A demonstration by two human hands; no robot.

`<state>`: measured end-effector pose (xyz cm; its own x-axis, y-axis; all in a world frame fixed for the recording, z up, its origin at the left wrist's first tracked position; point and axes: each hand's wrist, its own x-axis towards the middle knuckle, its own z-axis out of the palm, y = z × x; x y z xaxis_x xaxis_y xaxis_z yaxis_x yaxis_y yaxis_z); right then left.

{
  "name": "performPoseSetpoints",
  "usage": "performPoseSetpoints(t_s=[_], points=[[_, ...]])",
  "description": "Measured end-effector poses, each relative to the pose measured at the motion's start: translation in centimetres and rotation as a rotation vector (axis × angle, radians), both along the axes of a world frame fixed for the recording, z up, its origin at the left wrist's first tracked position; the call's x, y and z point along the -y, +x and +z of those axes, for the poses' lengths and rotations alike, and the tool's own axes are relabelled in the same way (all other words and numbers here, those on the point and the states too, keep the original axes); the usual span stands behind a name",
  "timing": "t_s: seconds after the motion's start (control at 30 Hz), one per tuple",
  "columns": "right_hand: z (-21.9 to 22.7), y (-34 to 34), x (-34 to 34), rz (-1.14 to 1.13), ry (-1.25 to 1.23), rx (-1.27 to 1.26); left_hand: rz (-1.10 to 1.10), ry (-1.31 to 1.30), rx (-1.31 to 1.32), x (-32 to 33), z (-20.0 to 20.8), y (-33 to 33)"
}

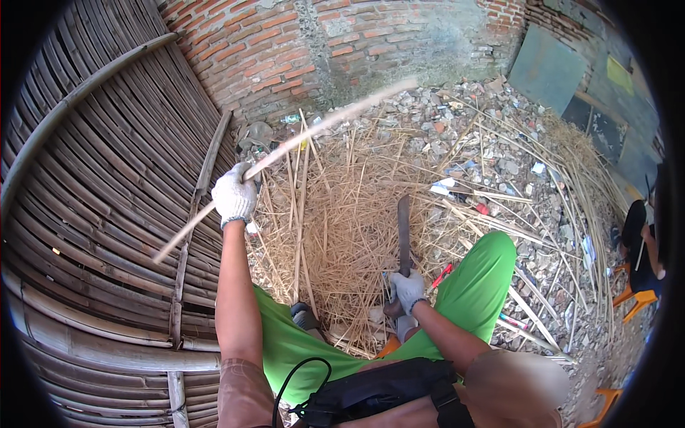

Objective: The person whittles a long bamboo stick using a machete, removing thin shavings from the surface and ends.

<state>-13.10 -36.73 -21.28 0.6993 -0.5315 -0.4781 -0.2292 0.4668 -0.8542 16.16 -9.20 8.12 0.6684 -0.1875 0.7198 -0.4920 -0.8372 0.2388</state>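
Observation:
In a white knitted glove, my left hand (234, 196) is raised beside the bamboo wall and closed around a long pale bamboo strip (307, 135). The strip slants from low left to the upper middle, and its far end is blurred. My right hand (409, 289), gloved as well, is low in front of me by my right knee. It grips a machete (404, 232), whose dark blade points away from me over the shavings. The two tools do not touch. Below both hands spreads a thick heap of bamboo shavings (349, 192).
On my left rises a bamboo slat wall (107, 178), and a brick wall (285, 50) closes the far side. Stony rubble with litter and long bamboo strips (528, 235) covers the right. Another person (646, 239) sits at the right edge by an orange stool (633, 298).

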Motion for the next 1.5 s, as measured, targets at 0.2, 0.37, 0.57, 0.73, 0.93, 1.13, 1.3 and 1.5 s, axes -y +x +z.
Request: performPoseSetpoints(t_s=[0.2, 0.37, 0.57, 0.73, 0.93, 1.13, 1.3, 1.5], points=[[-0.1, 0.0, 0.0, 0.013, -0.027, -0.013, -0.515, -0.969, -0.506, 1.1, 0.6, -0.4], [0.4, -0.2, 0.0, 0.012, -0.001, -0.044, -0.586, -1.034, -0.692, 3.9, 0.2, -1.3], [0.2, -0.2, 0.1, 0.015, -0.02, -0.038, -0.848, -1.397, -0.926, 7.0, -1.4, -0.9], [-0.3, -0.2, 0.2, 0.005, -0.006, -0.017, -0.786, -1.424, -0.689, 6.9, -1.6, 0.0], [-0.5, -0.1, 0.3, -0.01, 0.015, -0.024, -0.508, -1.186, -0.437, 3.5, 0.1, 0.7], [-0.4, -0.1, 0.1, 0.01, -0.023, -0.05, -0.119, 0.066, -0.094, 0.8, 0.0, -0.4], [0.0, -0.3, -0.1, 0.039, -0.032, -0.064, -0.121, 0.163, 0.031, 1.1, -0.2, -0.5], [0.0, -0.3, 0.1, 0.025, -0.03, -0.061, -0.578, -1.029, -0.552, 2.0, 0.3, 0.1]])
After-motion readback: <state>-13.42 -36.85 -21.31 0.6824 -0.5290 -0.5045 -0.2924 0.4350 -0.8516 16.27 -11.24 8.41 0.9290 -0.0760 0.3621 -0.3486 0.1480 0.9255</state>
